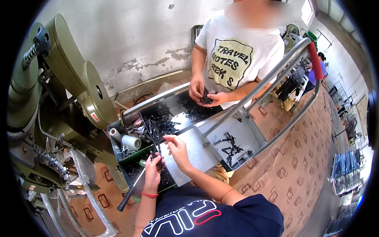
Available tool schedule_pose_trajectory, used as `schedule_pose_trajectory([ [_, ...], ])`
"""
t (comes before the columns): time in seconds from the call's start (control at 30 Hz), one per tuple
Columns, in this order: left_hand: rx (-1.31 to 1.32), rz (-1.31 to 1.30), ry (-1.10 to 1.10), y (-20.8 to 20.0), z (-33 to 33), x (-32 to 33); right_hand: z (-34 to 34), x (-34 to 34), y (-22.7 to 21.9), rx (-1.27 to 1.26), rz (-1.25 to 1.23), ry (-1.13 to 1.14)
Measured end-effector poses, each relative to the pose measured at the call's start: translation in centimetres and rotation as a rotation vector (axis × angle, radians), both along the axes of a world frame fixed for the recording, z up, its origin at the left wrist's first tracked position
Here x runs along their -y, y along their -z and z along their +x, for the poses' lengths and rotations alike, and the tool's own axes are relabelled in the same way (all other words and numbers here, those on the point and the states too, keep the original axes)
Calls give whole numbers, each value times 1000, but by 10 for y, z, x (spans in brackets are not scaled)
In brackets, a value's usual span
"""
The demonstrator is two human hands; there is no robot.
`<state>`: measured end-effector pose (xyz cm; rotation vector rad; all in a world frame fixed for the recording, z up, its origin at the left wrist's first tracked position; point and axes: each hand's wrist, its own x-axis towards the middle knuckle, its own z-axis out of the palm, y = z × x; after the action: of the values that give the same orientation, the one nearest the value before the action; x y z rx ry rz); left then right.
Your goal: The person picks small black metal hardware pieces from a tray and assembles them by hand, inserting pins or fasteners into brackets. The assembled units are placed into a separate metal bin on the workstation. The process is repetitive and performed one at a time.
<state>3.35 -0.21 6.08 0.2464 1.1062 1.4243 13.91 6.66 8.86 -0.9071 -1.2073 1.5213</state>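
Observation:
My left hand (153, 173), with a red cord on its wrist, is closed around a few slim black parts (154, 151) that stick up past the fingers. Close beside it, my right hand (177, 152) hovers above a bare metal plate (189, 154), fingers apart and nothing visible in them. Below the left hand, a long tool with a black grip (125, 200) leans over the tray's edge. Many small black parts (160, 123) lie heaped in the metal tray beyond my hands. Further right, a shallow metal bin holds black jointed pieces (232, 149).
Opposite me, a person in a white T-shirt (233, 59) cups small black parts. A cart's bent tube handle (272, 79) with a red grip rises at right. A large green machine (75, 79) stands at left. White rolls (131, 141) and gloves sit in the left compartment.

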Motion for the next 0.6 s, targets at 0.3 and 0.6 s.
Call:
schedule_pose_trajectory([
  [0.3, -39, 3, 97, -1, 11, -5, 16, 8, 31, 5, -155, -201],
  [0.6, 12, 64, 115, -7, 5, -5, 25, -4, 34, -93, -226, -396],
])
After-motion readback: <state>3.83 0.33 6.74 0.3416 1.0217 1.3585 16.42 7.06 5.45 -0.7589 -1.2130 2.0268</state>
